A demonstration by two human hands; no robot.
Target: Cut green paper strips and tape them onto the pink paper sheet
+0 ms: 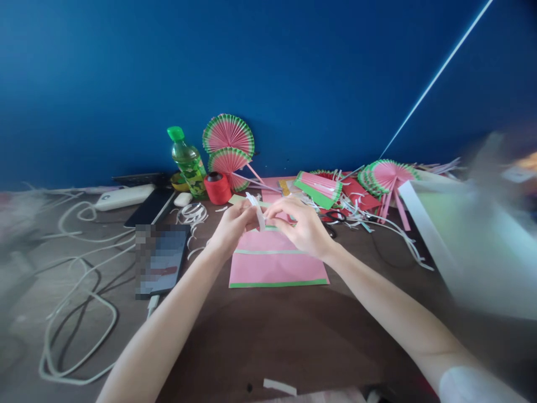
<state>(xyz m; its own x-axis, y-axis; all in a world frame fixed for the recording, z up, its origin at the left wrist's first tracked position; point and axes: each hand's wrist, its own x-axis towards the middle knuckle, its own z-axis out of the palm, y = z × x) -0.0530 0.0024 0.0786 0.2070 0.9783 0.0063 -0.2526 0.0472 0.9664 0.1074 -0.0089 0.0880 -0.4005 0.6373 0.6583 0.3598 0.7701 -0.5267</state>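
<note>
Both hands meet over the middle of the table. My left hand (241,219) is closed on a white folded strip (257,212), which looks like paper or tape backing. Beside it, my right hand (300,221) pinches at the strip's right side with thumb and fingertips; what exactly lies between them is too small to make out. Beneath the hands lies a pink paper sheet (272,268) with a green band along its front edge and a pale strip across it. More pink and green paper behind is partly hidden by the hands.
Pleated pink-green paper fans (229,137) lean on the blue wall, with others (388,173) at right. A green-capped bottle (187,162) and red thread spool (217,188) stand back left. A phone (163,263) and white cables (84,313) lie left; scissors (334,217) lie right.
</note>
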